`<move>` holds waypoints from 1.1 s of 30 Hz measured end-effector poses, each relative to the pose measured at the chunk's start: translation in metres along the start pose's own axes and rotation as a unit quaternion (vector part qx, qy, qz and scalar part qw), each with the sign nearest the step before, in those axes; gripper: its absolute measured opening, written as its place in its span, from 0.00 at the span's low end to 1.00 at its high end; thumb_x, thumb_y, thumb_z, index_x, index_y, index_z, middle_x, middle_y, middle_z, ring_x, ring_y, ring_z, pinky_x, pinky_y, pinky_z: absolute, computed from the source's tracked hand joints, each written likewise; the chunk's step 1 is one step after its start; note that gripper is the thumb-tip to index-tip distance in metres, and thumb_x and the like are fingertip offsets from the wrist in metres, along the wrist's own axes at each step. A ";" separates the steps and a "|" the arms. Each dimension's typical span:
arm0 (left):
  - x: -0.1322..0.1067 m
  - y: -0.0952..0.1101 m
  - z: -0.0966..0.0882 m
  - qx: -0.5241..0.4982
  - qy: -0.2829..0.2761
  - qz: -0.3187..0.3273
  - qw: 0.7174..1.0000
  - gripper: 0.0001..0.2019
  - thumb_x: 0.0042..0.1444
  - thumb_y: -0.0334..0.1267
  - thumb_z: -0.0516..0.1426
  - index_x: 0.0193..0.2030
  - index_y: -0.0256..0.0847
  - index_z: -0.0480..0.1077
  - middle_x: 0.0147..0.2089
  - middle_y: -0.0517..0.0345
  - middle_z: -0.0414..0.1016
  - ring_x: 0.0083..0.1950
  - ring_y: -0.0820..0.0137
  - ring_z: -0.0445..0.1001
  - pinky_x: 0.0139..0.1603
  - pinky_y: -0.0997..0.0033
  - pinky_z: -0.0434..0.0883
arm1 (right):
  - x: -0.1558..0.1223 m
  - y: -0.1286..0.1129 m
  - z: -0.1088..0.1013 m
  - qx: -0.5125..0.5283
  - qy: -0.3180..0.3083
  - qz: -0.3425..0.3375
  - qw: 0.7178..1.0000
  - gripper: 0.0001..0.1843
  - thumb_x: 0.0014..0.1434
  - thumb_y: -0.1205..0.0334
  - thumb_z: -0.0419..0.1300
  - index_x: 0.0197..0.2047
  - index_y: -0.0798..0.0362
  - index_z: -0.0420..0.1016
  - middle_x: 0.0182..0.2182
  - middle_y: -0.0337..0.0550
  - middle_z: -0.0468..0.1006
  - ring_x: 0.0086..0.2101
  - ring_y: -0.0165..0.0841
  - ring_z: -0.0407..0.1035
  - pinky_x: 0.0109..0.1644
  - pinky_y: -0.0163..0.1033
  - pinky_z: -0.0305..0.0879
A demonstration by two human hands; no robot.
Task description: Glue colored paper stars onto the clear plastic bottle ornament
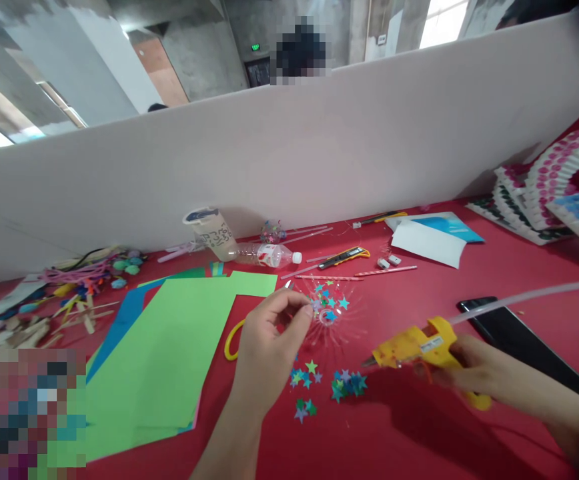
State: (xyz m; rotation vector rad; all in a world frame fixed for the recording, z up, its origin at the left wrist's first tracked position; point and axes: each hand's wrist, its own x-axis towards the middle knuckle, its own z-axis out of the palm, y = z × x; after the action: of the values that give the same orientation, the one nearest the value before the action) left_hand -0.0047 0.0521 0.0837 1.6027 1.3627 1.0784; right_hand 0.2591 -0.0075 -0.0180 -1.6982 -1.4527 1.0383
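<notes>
My left hand (277, 343) is closed in a pinch, thumb against forefinger, at the left edge of a clear plastic piece cut into thin strips (327, 317). What the fingertips hold is too small to make out. Shiny blue, green and purple stars (330, 302) lie on that plastic. In my right hand (474, 367) is a yellow hot glue gun (414, 347), a clear glue stick (534, 293) running out of its back. Its nozzle points left, above and apart from a heap of loose stars (348, 385). More stars (305, 375) lie beside my left wrist.
Green paper sheets (169, 353) and yellow-handled scissors (233, 341) lie left. Behind are a paper cup (212, 233), plastic bottle (267, 255), utility knife (343, 257) and striped straws (387, 271). A black phone (524, 347) lies right. A white partition (289, 153) borders the red table.
</notes>
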 end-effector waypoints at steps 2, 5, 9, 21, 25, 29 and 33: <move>0.002 -0.002 -0.002 0.002 -0.002 -0.010 1.000 0.04 0.54 0.34 0.55 0.29 0.40 0.68 0.27 0.63 0.66 0.30 0.74 0.64 0.32 0.75 0.63 | 0.008 0.010 -0.009 -0.017 -0.103 0.056 0.993 0.13 0.49 0.52 0.62 0.26 0.54 0.72 0.21 0.39 0.70 0.21 0.31 0.63 0.22 0.34 0.56; 0.004 -0.006 -0.004 -0.002 -0.008 -0.023 1.000 0.05 0.54 0.37 0.56 0.29 0.40 0.68 0.26 0.63 0.66 0.29 0.74 0.63 0.30 0.75 0.62 | 0.021 0.012 -0.020 -0.007 -0.185 0.086 0.979 0.18 0.53 0.46 0.59 0.30 0.56 0.71 0.22 0.40 0.73 0.23 0.31 0.65 0.25 0.34 0.59; 0.006 -0.007 -0.001 -0.008 -0.029 -0.038 0.999 0.05 0.53 0.36 0.56 0.29 0.39 0.69 0.26 0.63 0.67 0.29 0.74 0.64 0.32 0.75 0.63 | 0.035 0.011 -0.018 -0.077 -0.219 0.058 0.971 0.25 0.57 0.40 0.51 0.32 0.56 0.69 0.24 0.40 0.72 0.24 0.30 0.65 0.26 0.33 0.57; 0.011 -0.023 0.019 -0.116 -0.154 -0.135 0.972 0.06 0.53 0.37 0.55 0.29 0.39 0.69 0.25 0.64 0.68 0.26 0.76 0.64 0.30 0.76 0.61 | 0.036 -0.038 -0.004 -0.363 -0.018 -0.181 0.914 0.12 0.63 0.56 0.48 0.38 0.53 0.68 0.33 0.46 0.75 0.25 0.32 0.67 0.28 0.36 0.55; 0.012 -0.026 0.023 -0.125 -0.160 -0.157 0.966 0.05 0.53 0.38 0.55 0.31 0.39 0.71 0.27 0.62 0.71 0.29 0.74 0.67 0.32 0.74 0.64 | 0.026 -0.081 0.015 -0.209 0.016 -0.365 0.907 0.06 0.62 0.66 0.50 0.38 0.52 0.67 0.31 0.43 0.74 0.29 0.30 0.67 0.32 0.34 0.60; 0.012 -0.025 0.025 -0.144 -0.150 -0.155 0.966 0.05 0.52 0.37 0.56 0.28 0.38 0.70 0.24 0.63 0.70 0.26 0.75 0.65 0.29 0.75 0.62 | 0.030 -0.092 0.036 -0.248 0.058 -0.444 0.859 0.06 0.61 0.68 0.51 0.38 0.53 0.69 0.30 0.44 0.74 0.29 0.31 0.67 0.33 0.35 0.60; 0.013 -0.027 0.025 -0.166 -0.156 -0.163 0.960 0.05 0.52 0.36 0.56 0.28 0.38 0.70 0.24 0.63 0.69 0.26 0.76 0.64 0.28 0.76 0.60 | 0.039 -0.086 0.043 -0.283 0.083 -0.473 0.830 0.05 0.60 0.69 0.53 0.38 0.55 0.69 0.30 0.45 0.75 0.30 0.32 0.68 0.35 0.36 0.61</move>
State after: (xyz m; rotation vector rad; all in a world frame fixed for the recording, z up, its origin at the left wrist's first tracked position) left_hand 0.0099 0.0680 0.0518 1.1921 1.1157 0.7681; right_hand 0.1846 0.0442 0.0316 -1.0583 -2.2386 -0.0999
